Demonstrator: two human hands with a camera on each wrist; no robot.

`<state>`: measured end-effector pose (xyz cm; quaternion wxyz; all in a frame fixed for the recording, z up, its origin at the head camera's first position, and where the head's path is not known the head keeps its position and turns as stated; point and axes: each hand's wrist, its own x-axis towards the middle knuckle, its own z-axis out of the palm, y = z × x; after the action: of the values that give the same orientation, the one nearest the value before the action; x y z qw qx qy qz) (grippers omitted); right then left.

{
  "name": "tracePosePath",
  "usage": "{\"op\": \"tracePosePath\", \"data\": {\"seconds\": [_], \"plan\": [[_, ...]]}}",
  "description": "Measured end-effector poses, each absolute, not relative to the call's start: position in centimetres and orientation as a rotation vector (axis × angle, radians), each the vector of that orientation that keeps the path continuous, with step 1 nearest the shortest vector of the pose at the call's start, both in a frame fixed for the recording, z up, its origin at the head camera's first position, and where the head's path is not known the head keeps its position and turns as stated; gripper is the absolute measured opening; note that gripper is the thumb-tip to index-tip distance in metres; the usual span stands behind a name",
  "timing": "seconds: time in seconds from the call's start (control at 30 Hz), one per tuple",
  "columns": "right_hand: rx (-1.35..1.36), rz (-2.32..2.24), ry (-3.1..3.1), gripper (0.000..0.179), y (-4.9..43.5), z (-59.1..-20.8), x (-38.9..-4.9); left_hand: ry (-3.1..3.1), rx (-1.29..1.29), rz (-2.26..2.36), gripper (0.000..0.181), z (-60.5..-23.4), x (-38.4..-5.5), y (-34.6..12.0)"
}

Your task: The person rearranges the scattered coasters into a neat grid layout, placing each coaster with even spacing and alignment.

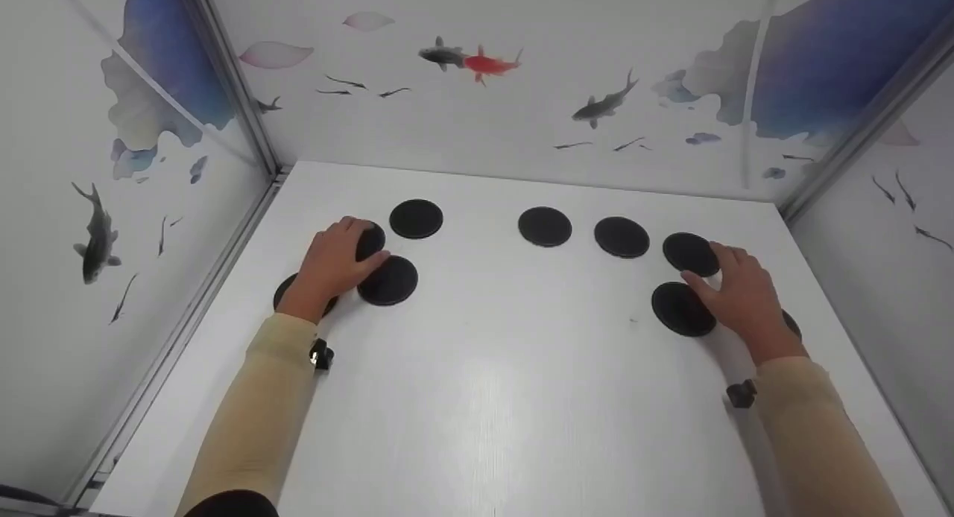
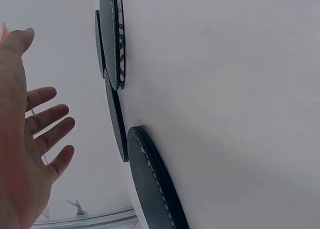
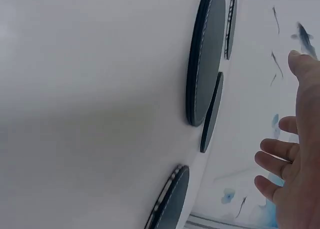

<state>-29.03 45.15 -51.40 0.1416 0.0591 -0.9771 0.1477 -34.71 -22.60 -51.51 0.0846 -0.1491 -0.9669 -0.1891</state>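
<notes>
Black round coasters with stitched rims lie on the white table. At the left, my left hand [image 1: 335, 258] hovers over a coaster [image 1: 372, 243], partly covering it, with another coaster [image 1: 389, 281] just below the thumb. The left wrist view shows the left hand [image 2: 30, 134] with loosely bent, spread fingers, apart from the stitched coaster [image 2: 152, 181]. On the other side, my right hand [image 1: 739, 293] is above the table beside a coaster [image 1: 689, 253] and a nearer coaster [image 1: 682, 309]. In the right wrist view, the right hand [image 3: 300, 149] holds nothing; a thick coaster or stack [image 3: 206, 64] stands out.
Further coasters lie along the back: one [image 1: 416, 219] at the left, one [image 1: 545, 226] near the middle and one [image 1: 621, 237] to its right. Forearms partly hide a left coaster [image 1: 285, 287] and a right coaster [image 1: 791, 324]. Fish-patterned walls [image 1: 514, 137] enclose the white table [image 1: 484, 398].
</notes>
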Motion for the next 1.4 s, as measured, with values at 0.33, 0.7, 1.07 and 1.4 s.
{"op": "tracePosePath", "data": {"seconds": [0.33,0.7,1.07,1.4], "plan": [[0.3,0.734,-2.805,0.077,40.1,-52.3,-29.5,-2.937,-0.495,-0.758,0.063,-52.0,-33.7,-23.3],[0.445,0.864,-2.785,0.072,33.7,-53.1,-30.2,-2.944,-0.521,-0.816,0.073,-52.2,-32.5,-24.3],[0.527,0.931,-2.844,0.074,27.3,-53.4,-31.1,-3.008,-0.453,-0.891,0.088,-52.1,-31.5,-24.6],[0.672,0.958,-3.001,0.082,20.9,-52.2,-31.8,-3.055,-0.449,-0.932,0.097,-52.3,-31.5,-24.5]]}}
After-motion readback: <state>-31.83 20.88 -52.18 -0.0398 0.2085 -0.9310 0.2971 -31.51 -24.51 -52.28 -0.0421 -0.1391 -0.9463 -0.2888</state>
